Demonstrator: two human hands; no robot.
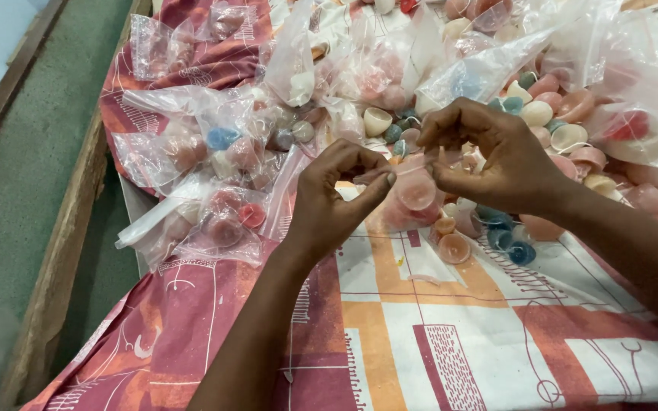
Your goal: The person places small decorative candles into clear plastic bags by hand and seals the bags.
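My left hand [336, 194] and my right hand [496, 156] pinch the top edge of a small clear plastic bag [413, 194] between them, above the patterned cloth [451, 335]. The bag hangs between both hands and holds pink cup-shaped candles. Under and behind the bag lie loose small candles [496, 228] in pink, cream, blue and teal.
Several filled clear bags of candles [215, 152] are piled at the left and back. More loose candles [565, 114] and empty bags [618, 53] lie at the right. A wooden edge [62, 243] runs along the left side, with green flooring beyond.
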